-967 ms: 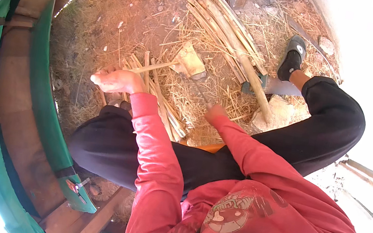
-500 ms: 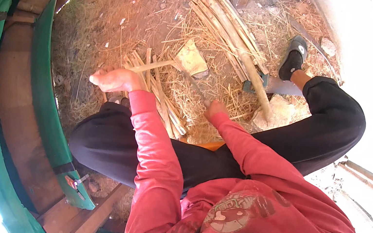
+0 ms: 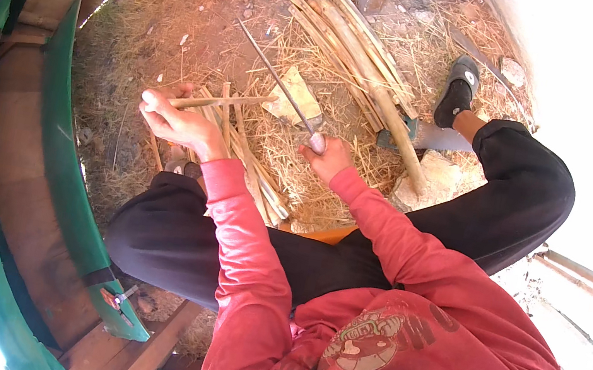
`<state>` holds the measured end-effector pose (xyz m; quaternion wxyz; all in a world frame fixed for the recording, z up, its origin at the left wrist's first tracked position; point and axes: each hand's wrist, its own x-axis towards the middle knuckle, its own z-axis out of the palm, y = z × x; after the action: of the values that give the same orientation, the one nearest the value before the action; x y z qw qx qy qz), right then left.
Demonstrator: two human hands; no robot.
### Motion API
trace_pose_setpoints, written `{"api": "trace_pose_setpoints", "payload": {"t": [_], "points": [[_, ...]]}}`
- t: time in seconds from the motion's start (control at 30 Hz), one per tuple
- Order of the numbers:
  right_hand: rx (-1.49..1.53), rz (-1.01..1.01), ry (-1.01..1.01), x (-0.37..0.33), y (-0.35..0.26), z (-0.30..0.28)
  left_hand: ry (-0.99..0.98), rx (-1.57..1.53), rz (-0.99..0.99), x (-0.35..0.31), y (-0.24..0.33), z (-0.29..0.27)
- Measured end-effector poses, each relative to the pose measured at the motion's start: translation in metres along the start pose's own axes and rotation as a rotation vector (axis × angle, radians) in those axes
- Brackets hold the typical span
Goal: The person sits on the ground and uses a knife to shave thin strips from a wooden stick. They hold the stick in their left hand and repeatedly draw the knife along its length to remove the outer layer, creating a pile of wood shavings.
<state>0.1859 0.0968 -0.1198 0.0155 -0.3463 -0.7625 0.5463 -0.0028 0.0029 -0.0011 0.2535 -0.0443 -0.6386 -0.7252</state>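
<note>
My left hand (image 3: 187, 126) is closed around a thin peeled wooden stick (image 3: 236, 101), which sticks out to the right. My right hand (image 3: 330, 159) grips the handle of a long knife (image 3: 272, 71). Its dark, narrow blade points up and to the left, beyond the stick's free end. Below the blade lies a flat, pale yellowish block (image 3: 291, 99) on the straw-covered ground. A small pile of split sticks (image 3: 263, 179) rests beside and partly beneath my left hand.
Longer poles and strips (image 3: 361, 59) lie in a bundle ahead, the thick one reaching a pale stone (image 3: 435, 178). My right foot (image 3: 458, 87) is stretched out beside them. A green-edged wooden frame (image 3: 57, 137) stands at the left, a white wall (image 3: 579, 91) at the right.
The knife has swung up from low beside the stick, so its blade now points far left. My left hand has turned, and the stick lies flatter. My right hand has shifted slightly up.
</note>
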Motion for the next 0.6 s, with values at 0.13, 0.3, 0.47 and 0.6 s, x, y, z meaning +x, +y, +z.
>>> {"api": "trace_pose_setpoints", "payload": {"t": [0.13, 0.3, 0.47, 0.6], "points": [[-0.142, -0.064, 0.024, 0.006, 0.030, 0.007, -0.191, -0.262, -0.043, 0.001, 0.013, 0.004], [-0.013, -0.005, -0.044, 0.002, 0.022, 0.013, -0.258, -0.384, -0.037, 0.019, -0.018, -0.014], [-0.277, 0.248, -0.038, 0.002, 0.069, 0.032, -0.258, -0.435, 0.007, 0.012, -0.022, 0.002], [-0.402, 0.244, -0.224, 0.015, 0.056, 0.014, -0.244, -0.435, 0.012, 0.014, -0.022, -0.001]]}}
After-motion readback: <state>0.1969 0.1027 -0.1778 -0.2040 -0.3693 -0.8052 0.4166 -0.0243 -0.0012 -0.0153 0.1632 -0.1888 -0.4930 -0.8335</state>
